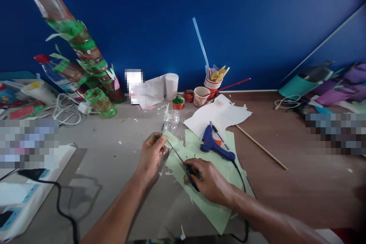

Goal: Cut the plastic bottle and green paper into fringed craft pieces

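My left hand (pixel 153 152) pinches a small piece of pale green paper (pixel 170 137) between thumb and fingers. Closed around the dark handles of a pair of scissors (pixel 192 178) is my right hand (pixel 207 179). The scissor blades point up and left, against the edge of the held paper. Under my right hand lies a larger sheet of light green paper (pixel 213 213) with cut edges. A blue hot glue gun (pixel 215 146) rests on that sheet, beside a black pen (pixel 219 133). Small paper scraps are scattered around my hands.
White paper (pixel 206 112), paint cups (pixel 178 102) and a cup of brushes and yellow cutlery (pixel 213 83) stand behind. A wooden stick (pixel 263 148) lies right. A tall green-brown bottle trunk (pixel 88 55) leans at left, near a white cable (pixel 65 108) and a power strip (pixel 37 198).
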### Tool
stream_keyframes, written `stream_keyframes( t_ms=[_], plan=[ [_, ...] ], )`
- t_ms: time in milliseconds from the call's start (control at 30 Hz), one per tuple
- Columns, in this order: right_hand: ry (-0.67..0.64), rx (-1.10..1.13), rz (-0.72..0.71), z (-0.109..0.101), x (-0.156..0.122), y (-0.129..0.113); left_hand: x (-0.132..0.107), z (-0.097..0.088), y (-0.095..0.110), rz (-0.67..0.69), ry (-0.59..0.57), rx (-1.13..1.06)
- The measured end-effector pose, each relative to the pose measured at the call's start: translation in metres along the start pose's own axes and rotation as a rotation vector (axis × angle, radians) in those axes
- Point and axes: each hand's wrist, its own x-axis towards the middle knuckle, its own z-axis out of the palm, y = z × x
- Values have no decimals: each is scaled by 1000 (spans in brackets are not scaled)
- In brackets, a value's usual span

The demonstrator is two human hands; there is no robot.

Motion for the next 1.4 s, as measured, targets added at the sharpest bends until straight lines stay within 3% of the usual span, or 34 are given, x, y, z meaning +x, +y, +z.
stream_keyframes(
  t_ms=[467,1400],
  plan=[
    [-5,72,61,-4,-2,-5,-4,2,4,-45,-30,-38],
    [152,122,-20,-6,1,3,-22,11,-1,-334,-331,-5]
  ],
)
